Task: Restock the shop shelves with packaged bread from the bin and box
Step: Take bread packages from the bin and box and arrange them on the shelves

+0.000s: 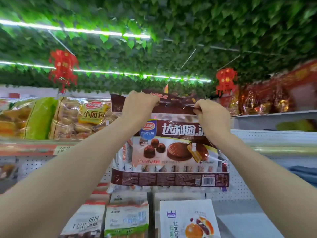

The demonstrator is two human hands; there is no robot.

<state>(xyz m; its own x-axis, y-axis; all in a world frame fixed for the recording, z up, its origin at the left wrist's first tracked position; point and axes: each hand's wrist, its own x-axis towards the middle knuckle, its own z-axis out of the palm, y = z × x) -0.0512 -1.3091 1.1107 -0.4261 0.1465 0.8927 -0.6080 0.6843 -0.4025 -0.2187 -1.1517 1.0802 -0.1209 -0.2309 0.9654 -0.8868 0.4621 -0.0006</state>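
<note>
A large brown bag of chocolate pies (169,152) hangs in front of me at top-shelf height, its printed front facing me. My left hand (139,104) pinches the bag's top seam on the left. My right hand (212,112) pinches the same seam on the right. Both arms reach up and forward. The bag's top edge sits level with the top shelf (30,148), where clear bags of small bread rolls (80,117) lie to the left. The bin and the box are out of view.
White packets of bread (127,219) and a white red-bean bread packet (188,220) fill the shelf below. A white pegboard back panel (240,182) is behind the bag. Red gift packs (257,102) sit on the grey upper right shelf (274,115). Red lanterns (63,67) hang from a leaf-covered ceiling.
</note>
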